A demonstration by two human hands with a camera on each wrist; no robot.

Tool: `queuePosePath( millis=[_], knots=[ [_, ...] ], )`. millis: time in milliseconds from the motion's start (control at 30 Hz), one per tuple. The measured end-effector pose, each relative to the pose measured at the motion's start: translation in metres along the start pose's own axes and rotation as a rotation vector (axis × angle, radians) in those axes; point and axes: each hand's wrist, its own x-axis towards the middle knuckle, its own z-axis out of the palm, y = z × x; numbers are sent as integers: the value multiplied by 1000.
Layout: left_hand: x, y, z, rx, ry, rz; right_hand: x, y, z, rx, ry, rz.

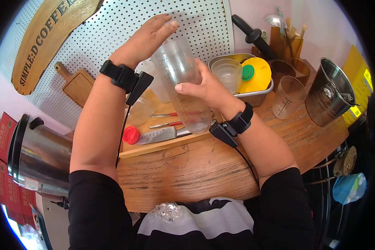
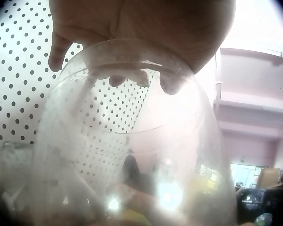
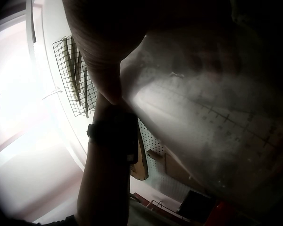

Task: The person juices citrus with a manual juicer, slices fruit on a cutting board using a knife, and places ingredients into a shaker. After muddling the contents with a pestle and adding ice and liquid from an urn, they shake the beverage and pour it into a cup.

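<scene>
A tall clear plastic measuring cup (image 1: 179, 68) is held tilted above the table, its mouth toward the back. My right hand (image 1: 210, 85) grips it round the side, thumb across the near wall; the fingers behind it show dimly through the plastic. My left hand (image 1: 148, 39) is at the mouth with its fingers extended. In the left wrist view the left palm (image 2: 146, 23) lies over the rim, and fingertips show through the clear wall. Scale marks on the cup's side (image 3: 221, 115) appear in the dark right wrist view.
Below the cup, a wooden tray (image 1: 164, 148) carries a knife (image 1: 158, 135), a red cap (image 1: 131, 135) and red-handled tools. A metal pan (image 1: 260, 93) holds clear tubs and a yellow item with a green cap. Rightward stand another measuring cup (image 1: 288, 100) and a steel bucket (image 1: 321, 106).
</scene>
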Motion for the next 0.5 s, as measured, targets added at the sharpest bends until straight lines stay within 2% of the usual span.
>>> queuePosePath(
  millis=[500],
  knots=[
    [0, -1, 0, -23, -3, -1, -2, -4, 1, -7, 0, -7]
  ],
)
